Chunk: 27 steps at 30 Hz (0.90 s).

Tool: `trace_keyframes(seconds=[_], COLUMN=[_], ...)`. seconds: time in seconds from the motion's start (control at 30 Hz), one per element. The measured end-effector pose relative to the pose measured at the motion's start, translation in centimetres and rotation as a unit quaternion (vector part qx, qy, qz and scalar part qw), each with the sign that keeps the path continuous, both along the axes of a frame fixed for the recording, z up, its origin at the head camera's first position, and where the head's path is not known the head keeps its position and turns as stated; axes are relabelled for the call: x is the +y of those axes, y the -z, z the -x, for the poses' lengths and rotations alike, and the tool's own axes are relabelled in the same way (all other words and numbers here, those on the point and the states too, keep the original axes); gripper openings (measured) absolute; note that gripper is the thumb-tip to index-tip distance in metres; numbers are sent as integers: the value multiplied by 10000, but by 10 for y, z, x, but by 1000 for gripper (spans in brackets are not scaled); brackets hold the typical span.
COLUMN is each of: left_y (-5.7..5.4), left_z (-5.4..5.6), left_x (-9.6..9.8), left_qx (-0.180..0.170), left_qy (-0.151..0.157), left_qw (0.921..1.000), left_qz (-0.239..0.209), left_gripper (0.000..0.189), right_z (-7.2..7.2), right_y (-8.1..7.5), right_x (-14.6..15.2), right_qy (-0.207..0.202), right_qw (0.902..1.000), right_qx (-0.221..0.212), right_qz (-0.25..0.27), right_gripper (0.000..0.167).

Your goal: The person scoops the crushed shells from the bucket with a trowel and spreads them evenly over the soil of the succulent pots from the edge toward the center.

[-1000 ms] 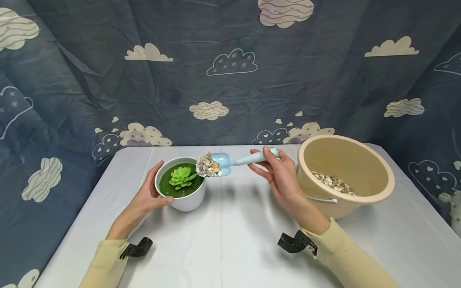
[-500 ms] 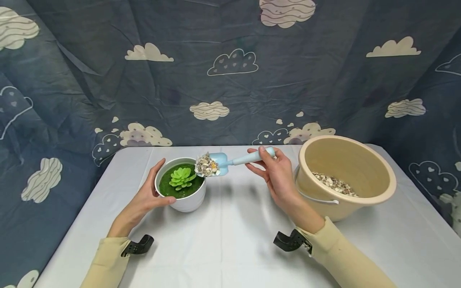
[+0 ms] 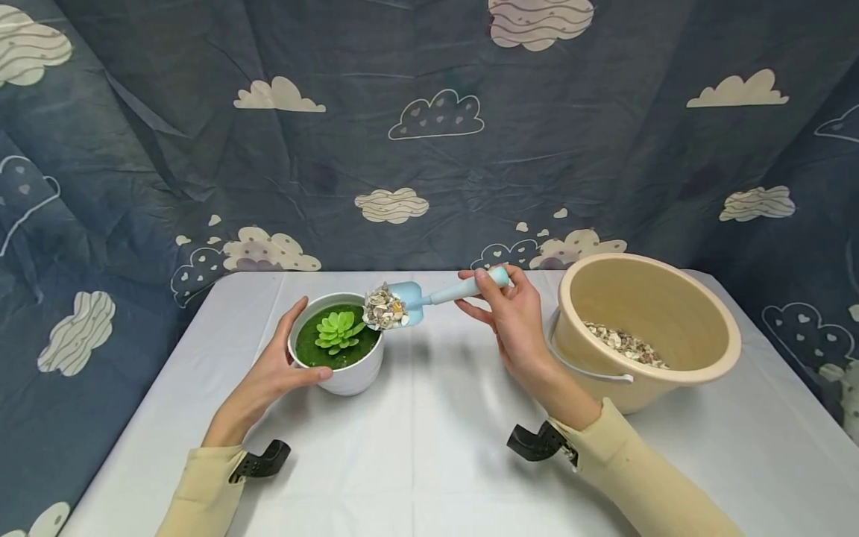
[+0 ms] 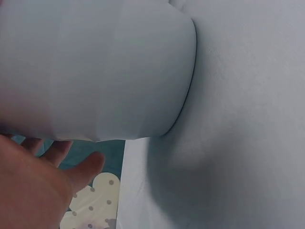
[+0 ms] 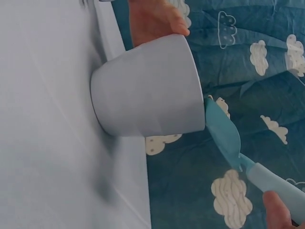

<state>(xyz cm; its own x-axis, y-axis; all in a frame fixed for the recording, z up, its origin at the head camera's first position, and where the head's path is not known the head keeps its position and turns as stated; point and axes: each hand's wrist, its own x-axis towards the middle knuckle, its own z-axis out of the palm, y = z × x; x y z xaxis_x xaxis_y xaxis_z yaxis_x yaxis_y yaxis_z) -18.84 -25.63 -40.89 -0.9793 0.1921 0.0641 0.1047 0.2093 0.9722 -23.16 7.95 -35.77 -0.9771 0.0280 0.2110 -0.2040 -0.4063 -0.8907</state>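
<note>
A white flowerpot with a green succulent in it stands at the left of the table. My left hand holds it from the left, thumb at the near side and fingers round the far side. Between the thumb and fingers of my right hand is the handle of a light-blue hand trowel. Small shells and pebbles fill the front of its blade. The right wrist view shows the trowel blade tilted against or just over the rim of the flowerpot.
To the right stands a beige bucket with more small shells and pebbles in the bottom. Its white wire handle hangs down at the near side. A white cloth covers the table, and a dark cloud-print curtain hangs behind.
My right hand has shifted slightly left with the trowel, and the handle's end has risen a little. The load stays on the blade by the pot's rim. The left hand stays on the pot.
</note>
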Motion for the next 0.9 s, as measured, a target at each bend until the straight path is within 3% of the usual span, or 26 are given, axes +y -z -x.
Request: trace_keyframes(seconds=[0.37, 0.9], left_y=[-1, 1], left_z=[-2, -2], left_x=[-6, 1], left_qx=[48, 126], left_qy=[562, -14], left_qw=[9960, 9999], left_qz=[-691, 38], left_gripper=[105, 110], right_z=[0, 0], right_y=[-5, -10], right_x=[-2, -5], right_qy=[63, 103], right_qw=[9993, 9967], right_qx=[248, 559], right_qz=[-285, -587], right_gripper=[21, 22])
